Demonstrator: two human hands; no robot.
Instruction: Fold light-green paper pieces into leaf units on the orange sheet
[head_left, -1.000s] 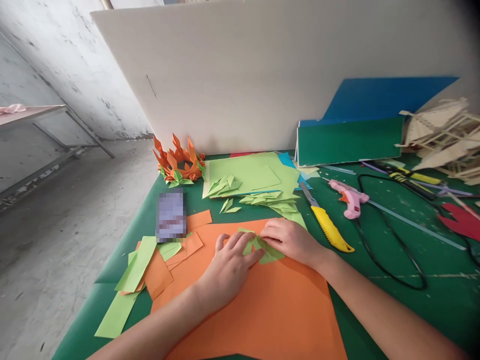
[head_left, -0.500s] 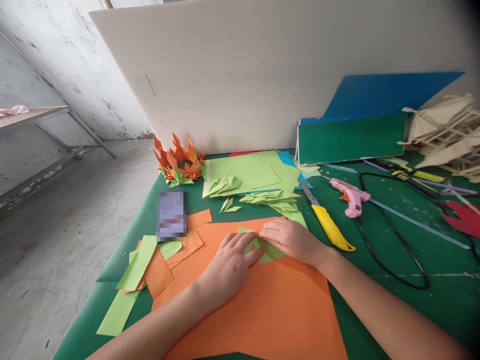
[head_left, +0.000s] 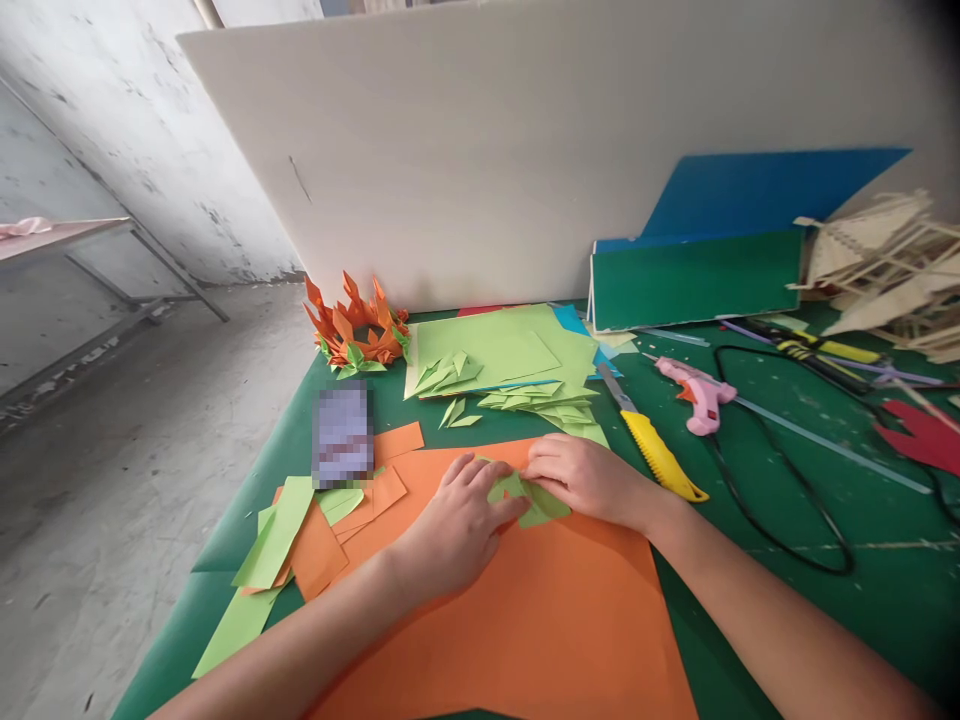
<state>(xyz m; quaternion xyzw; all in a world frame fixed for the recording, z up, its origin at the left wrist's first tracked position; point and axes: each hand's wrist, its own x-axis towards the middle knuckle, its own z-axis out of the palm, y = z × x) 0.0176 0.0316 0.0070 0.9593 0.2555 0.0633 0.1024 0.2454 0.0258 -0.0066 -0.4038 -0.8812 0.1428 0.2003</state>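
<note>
A small piece of light green paper lies partly folded on a large orange sheet. My left hand presses on its left side, with thumb and fingers closed about the paper. From the right, my right hand holds the paper's upper edge, its fingers bent together over it. The fingers hide much of the fold. Beyond my hands are folded green paper leaves in a loose pile, with more leaves on a stack of green sheets.
An orange and green paper crown stands at the back left, near a blurred purple rectangle. Green strips and orange pieces lie left. On the right are a yellow utility knife, blade out, and a pink glue gun with its cord.
Both hands have shifted slightly around the green paper, and less of its top left part shows now. The whole view has moved a little.
</note>
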